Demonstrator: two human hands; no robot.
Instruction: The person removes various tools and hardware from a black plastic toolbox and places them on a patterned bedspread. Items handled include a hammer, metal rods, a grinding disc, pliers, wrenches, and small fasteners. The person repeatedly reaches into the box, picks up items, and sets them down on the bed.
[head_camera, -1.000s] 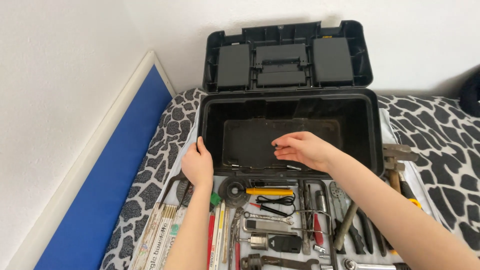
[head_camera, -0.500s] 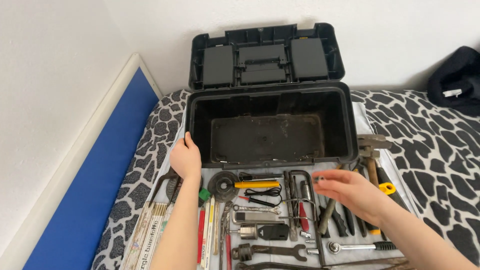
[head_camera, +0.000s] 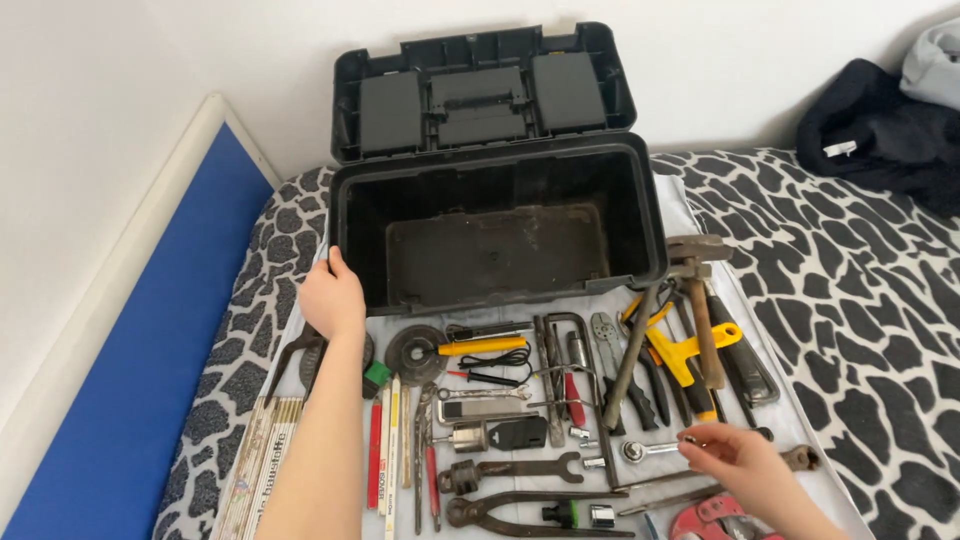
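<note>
White wall rises behind a bed (head_camera: 860, 290) covered in a black-and-white patterned blanket, with a blue panel (head_camera: 150, 330) running along its left side. On the bed stands an open black plastic toolbox (head_camera: 497, 225), its lid tipped back against the wall and its tub almost bare inside.

I rest my left hand (head_camera: 333, 296) on the front left corner of the toolbox, the fingers curled over its rim and touching it.

In front of the toolbox, many tools lie spread on a pale cloth (head_camera: 690, 215): a hammer (head_camera: 697, 290) with a wooden handle, a yellow-handled scraper (head_camera: 690, 352), pliers (head_camera: 615, 365), a yellow-handled screwdriver (head_camera: 480, 347), a flat open-ended wrench (head_camera: 510, 469), folding rulers (head_camera: 262, 455) at the left edge, and a round metal disc (head_camera: 415, 352).

My right hand (head_camera: 735, 458) is low at the right, over the near end of the tools. Its fingers are drawn together in a pinch at the metal head of a ratchet wrench (head_camera: 645, 450), which lies flat on the cloth just beside the pliers. Something small may sit between the fingertips, but I cannot tell what. A dark garment (head_camera: 880, 130) lies far off at the upper right.
</note>
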